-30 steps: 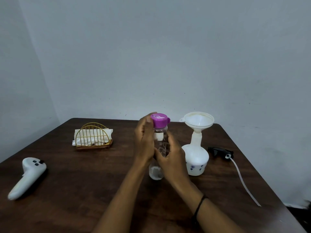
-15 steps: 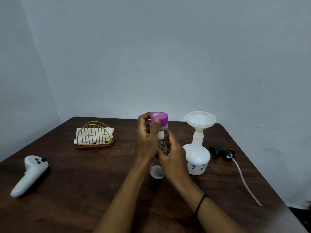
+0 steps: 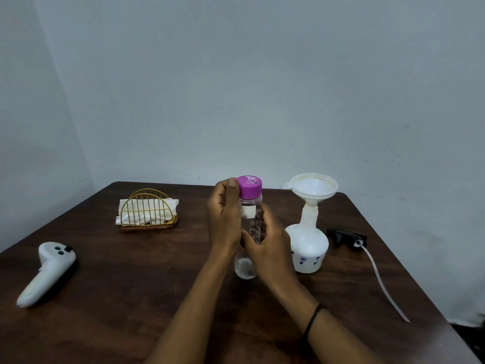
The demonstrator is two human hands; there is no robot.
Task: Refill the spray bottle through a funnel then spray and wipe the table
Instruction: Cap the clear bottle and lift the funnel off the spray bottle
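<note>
Centre frame: our left hand (image 3: 223, 219) has slid up to pinch the purple cap (image 3: 249, 186) | right hand (image 3: 267, 243) grips the water bottle (image 3: 249, 232) | funnel (image 3: 311, 186) sits in the spray bottle (image 3: 307, 245), right | uncapping next, pour pending.

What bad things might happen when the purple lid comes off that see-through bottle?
Water might slosh out if the clear bottle jerks as the left hand twists the purple lid while the right hand holds the body. The white funnel sits tall in the spray bottle right beside that hand, so a bump or a careless pour may tip it and wet the table.
</note>
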